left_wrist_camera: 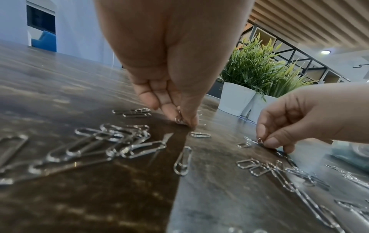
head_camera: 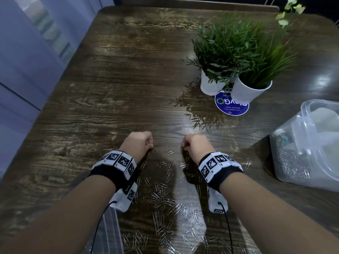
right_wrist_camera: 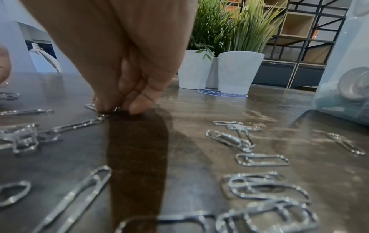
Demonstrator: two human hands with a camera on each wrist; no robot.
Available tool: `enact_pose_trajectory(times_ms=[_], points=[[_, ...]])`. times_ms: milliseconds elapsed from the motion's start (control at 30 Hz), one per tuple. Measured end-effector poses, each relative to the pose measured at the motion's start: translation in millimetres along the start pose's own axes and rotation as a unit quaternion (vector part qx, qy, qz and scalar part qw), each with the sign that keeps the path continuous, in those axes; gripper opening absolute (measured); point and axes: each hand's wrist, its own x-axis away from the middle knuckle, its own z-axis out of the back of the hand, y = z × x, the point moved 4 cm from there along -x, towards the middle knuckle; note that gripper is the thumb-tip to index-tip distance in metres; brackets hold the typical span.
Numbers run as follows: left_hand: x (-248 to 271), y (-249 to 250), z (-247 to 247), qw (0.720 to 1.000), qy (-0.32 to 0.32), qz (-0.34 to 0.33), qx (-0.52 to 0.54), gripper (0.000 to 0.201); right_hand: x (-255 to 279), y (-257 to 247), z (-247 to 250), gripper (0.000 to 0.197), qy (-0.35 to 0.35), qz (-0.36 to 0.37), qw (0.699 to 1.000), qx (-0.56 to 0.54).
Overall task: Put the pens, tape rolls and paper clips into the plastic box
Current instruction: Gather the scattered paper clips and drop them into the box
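Several silver paper clips (head_camera: 166, 197) lie scattered over the dark wooden table (head_camera: 113, 74) between my forearms and toward its near edge. My left hand (head_camera: 140, 143) (left_wrist_camera: 184, 121) is down on the table, fingertips pinching a paper clip (left_wrist_camera: 178, 119). My right hand (head_camera: 194, 145) (right_wrist_camera: 117, 108) (left_wrist_camera: 269, 141) does the same a little to the right, pinching a clip (head_camera: 180, 146) (right_wrist_camera: 108, 112) off the surface. The clear plastic box (head_camera: 310, 147) stands at the right, with a heap of clips and pale tape rolls (right_wrist_camera: 357, 85) inside. No pens can be seen.
Two white pots of green plants (head_camera: 236, 70) stand at the back right on a round blue sticker (head_camera: 232, 105). The box's lid (head_camera: 319, 105) is behind it. A wall and window run along the table's left side.
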Motion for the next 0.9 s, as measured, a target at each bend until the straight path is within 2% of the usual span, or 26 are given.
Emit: enact_pose_trajectory(times_ms=[67,167,267,333,467,533,667,800,900], points=[[0,-1,2,1.000,0.004,-0.006,0.015,0.014,6,-1,3,0.030,0.039,0.019,0.999,-0.008],[1,-4,9,0.998,0.013,0.009,0.068,0.019,15,2,7,0.023,0.043,0.036,0.998,-0.014],[-3,-6,13,0.996,-0.015,0.033,0.075,0.031,18,8,14,0.015,0.076,0.032,0.994,-0.077],[-9,-7,10,0.997,-0.045,0.037,0.042,0.032,18,5,18,0.019,0.091,0.029,0.991,-0.095],[-20,-7,5,0.998,-0.047,0.048,-0.006,0.018,7,-11,19,0.028,0.016,-0.004,0.999,-0.033],[-24,-6,2,0.996,-0.054,0.053,-0.035,0.013,3,-13,18,0.024,-0.006,-0.015,1.000,-0.012],[-26,-7,-3,0.994,-0.070,0.058,-0.056,0.012,1,-11,8,0.014,0.014,-0.007,1.000,0.003],[-24,-3,-3,0.990,-0.109,0.060,-0.071,0.014,2,-11,9,0.018,-0.004,0.002,0.999,0.040],[-14,4,4,0.992,-0.114,0.043,-0.034,0.016,11,-1,30,0.017,0.015,0.035,0.999,0.028]])
